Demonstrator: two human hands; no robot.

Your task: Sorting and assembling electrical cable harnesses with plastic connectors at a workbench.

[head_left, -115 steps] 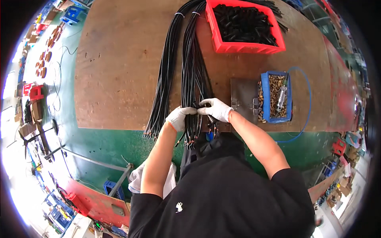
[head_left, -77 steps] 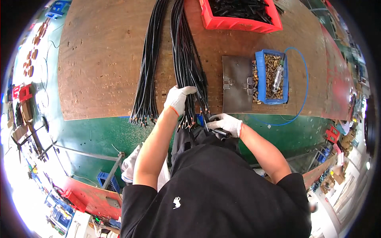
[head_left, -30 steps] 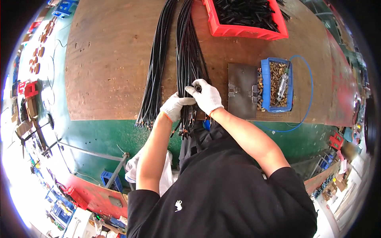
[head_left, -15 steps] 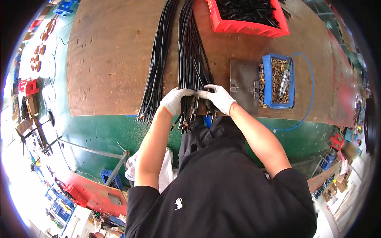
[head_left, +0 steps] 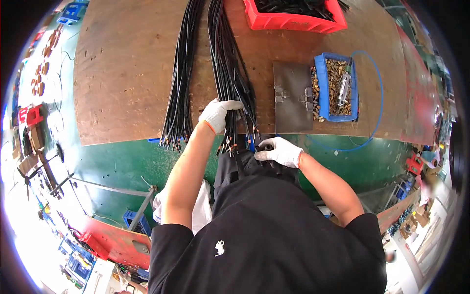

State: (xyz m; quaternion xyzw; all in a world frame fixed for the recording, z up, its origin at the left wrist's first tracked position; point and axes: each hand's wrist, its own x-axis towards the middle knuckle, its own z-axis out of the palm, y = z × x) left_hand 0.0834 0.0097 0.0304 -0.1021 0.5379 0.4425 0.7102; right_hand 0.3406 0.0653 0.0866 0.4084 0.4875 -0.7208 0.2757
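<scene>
We see a worn brown wooden tabletop (head_left: pixel 132 73) across the upper frame, its near edge curving above a green floor (head_left: pixel 110 159); a red stool (head_left: pixel 34 115) and a blue stool (head_left: pixel 72 13) stand at the far left. Down the upper middle runs the gripped cable bundle (head_left: pixel 222 51), black, its long axis nearly upright in the frame and leaning slightly right, bare copper-coloured ends pointing to the lower edge, past the table's rim. To its left, a second cable bundle (head_left: pixel 183 73) slants down and leftward. At upper right we find a red bin (head_left: pixel 296 21) of black tubular pieces. Right of centre, a dark metal plate (head_left: pixel 293 110) lies between the cables and a blue bin (head_left: pixel 343 118) of brass-coloured fittings (head_left: pixel 335 71); a silver hand tool (head_left: pixel 344 89) rests on these, and a blue hose (head_left: pixel 381 98) loops beside them. The left hand (head_left: pixel 216 115), gloved, closes on the gripped bundle, thumb across its front, other fingers partly hidden. Just right of the cable ends, the gloved right hand (head_left: pixel 280 151) curls its fingers around dark tubular pieces (head_left: pixel 267 147); we cannot tell how many.
</scene>
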